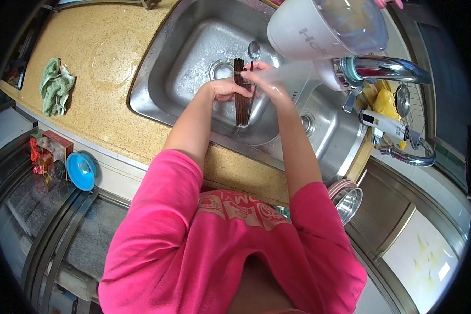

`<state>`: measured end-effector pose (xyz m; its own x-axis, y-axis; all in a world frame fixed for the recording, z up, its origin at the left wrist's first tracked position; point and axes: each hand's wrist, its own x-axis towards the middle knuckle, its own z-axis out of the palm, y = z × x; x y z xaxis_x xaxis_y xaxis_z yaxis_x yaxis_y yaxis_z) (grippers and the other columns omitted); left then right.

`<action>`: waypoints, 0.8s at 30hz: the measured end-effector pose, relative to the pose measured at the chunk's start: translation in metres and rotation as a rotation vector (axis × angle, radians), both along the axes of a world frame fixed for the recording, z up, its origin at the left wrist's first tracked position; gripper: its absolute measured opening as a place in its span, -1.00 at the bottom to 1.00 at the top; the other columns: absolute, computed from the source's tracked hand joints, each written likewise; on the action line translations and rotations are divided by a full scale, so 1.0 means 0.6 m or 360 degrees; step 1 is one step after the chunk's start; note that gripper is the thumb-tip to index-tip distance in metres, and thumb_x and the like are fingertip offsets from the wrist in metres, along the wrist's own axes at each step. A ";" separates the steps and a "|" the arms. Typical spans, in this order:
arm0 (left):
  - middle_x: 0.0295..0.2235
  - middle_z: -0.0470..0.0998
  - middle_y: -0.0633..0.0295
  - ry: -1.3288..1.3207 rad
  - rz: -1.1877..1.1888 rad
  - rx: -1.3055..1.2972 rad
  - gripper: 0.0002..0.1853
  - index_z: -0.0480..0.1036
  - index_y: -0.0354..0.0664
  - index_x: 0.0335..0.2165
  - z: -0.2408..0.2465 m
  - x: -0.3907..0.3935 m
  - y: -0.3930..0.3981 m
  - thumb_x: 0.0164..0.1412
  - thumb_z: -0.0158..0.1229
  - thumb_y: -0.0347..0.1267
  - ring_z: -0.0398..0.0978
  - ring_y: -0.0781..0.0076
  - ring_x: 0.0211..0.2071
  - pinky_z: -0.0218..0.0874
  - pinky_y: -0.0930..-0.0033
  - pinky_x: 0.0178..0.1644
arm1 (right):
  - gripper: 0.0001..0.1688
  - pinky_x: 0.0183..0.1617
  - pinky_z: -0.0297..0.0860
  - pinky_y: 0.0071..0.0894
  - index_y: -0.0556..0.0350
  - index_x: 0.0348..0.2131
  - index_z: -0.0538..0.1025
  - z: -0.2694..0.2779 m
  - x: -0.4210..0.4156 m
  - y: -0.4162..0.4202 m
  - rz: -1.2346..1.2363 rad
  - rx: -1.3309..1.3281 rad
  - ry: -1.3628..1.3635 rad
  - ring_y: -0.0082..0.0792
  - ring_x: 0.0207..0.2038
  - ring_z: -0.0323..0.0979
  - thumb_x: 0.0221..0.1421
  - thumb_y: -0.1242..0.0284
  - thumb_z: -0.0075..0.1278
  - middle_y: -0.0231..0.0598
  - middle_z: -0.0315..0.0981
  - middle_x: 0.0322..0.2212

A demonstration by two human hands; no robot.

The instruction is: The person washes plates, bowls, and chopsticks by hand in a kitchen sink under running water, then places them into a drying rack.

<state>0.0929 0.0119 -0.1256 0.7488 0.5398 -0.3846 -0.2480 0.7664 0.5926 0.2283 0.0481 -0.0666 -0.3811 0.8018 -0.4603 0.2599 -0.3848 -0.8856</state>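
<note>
My left hand (228,89) is closed around the middle of a bundle of dark brown chopsticks (241,106) over the larger bowl of a stainless steel sink (157,90). At the bundle's upper right side, my right hand (261,76) touches the sticks with its fingers; one chopstick stands slightly apart there. Whether the right fingers grip any stick, I cannot tell. Water sprays from the filter-type faucet (388,70) at the right onto my right hand. A metal spoon (254,50) lies in the sink, near the drain (223,70).
A green cloth (56,87) lies on the speckled yellow countertop (102,114), beside a puddle. The smaller sink bowl (325,125) and a second faucet (410,159) are at the right. Stacked metal bowls (348,204) are beside the counter; a blue basin (81,171) is lower left.
</note>
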 end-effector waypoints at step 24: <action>-0.43 0.38 0.28 0.0295 0.0484 -0.0380 -0.68 0.20 -0.10 -0.28 -0.011 0.006 0.005 -0.10 0.01 -0.40 0.39 0.51 -0.41 0.23 0.52 -0.38 | -0.69 -0.41 0.31 -0.51 0.24 -0.34 0.25 -0.033 0.080 -0.071 -0.0859 -0.0150 0.0573 -0.40 -0.48 0.34 -0.22 0.71 -0.14 -0.20 0.28 -0.45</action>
<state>0.0962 0.0146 -0.1319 0.4756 0.6050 -0.6385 -0.3902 0.7957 0.4633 0.2761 0.0058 -0.0864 -0.0800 0.8861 -0.4566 -0.2977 -0.4584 -0.8374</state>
